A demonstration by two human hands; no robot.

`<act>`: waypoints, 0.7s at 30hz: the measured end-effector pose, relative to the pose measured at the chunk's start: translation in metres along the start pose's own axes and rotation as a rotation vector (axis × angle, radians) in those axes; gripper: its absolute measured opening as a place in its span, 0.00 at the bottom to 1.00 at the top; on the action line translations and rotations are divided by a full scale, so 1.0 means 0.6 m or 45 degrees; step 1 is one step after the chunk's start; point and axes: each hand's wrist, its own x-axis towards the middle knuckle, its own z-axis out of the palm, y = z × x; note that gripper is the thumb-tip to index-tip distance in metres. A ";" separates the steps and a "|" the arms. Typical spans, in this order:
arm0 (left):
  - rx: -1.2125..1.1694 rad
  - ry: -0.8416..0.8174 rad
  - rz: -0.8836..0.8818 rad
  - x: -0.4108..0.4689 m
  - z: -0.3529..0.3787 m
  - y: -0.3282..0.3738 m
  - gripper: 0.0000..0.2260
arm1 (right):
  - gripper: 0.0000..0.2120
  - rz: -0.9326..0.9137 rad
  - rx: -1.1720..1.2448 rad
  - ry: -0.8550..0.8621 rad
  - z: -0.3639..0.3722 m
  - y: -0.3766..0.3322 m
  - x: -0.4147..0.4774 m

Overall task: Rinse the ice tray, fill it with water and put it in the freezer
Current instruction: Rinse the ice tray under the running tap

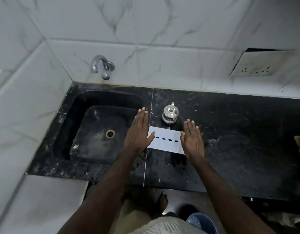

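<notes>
A white rectangular ice tray [166,141] with a row of dark oval spots lies flat on the black counter, just right of the sink. My left hand [139,130] is flat with straight fingers at the tray's left end, its thumb lying over the tray's edge. My right hand [193,139] is flat with straight fingers at the tray's right end, thumb touching that edge. Neither hand curls around the tray. The black sink [75,112] is dry, with a drain [110,133] in its basin. A chrome tap [102,66] juts from the tiled wall above it; no water runs.
A small steel lidded pot [170,114] stands right behind the tray. The black counter [238,141] stretches to the right. A wall socket plate [257,65] sits at upper right. A blue bucket [201,222] and my foot [162,200] are on the floor below.
</notes>
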 end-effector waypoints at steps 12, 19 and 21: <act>-0.159 -0.624 -0.356 -0.026 0.087 0.011 0.42 | 0.23 0.290 0.168 -0.309 0.044 0.023 -0.018; -0.357 -0.682 -0.560 -0.014 0.108 0.024 0.39 | 0.22 0.386 0.231 -0.386 0.064 0.036 -0.017; -0.461 -0.666 -0.595 -0.013 0.118 0.024 0.39 | 0.22 0.407 0.265 -0.413 0.063 0.034 -0.013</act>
